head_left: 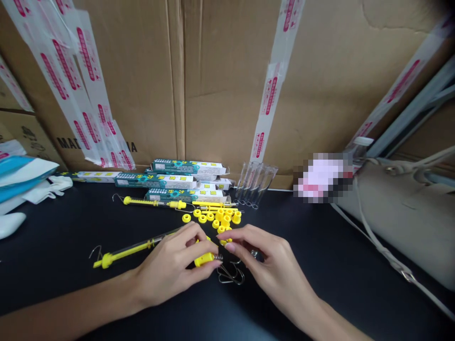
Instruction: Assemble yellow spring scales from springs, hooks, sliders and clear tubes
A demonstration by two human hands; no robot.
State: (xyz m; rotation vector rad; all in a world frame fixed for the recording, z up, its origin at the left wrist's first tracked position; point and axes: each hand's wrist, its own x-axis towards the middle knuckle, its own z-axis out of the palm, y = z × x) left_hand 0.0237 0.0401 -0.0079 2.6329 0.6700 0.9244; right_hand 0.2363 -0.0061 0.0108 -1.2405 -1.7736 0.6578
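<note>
My left hand, fingers closed, grips a yellow plastic plug with a small metal spring sticking out of its right end. Close by on the right, the thumb and forefinger of my right hand pinch at a small yellow cap, partly covered by the fingertips. Below the fingers lie several bent wire hooks. A spring scale with a clear tube and yellow rod runs behind my left hand; its right end is hidden. Loose yellow caps and rings are heaped just beyond both hands.
Another spring scale lies farther back, beside yellow rods. Behind are printed boxes and clear tubes leaning on a large carton. White-and-blue bags lie left; a beige handbag stands right.
</note>
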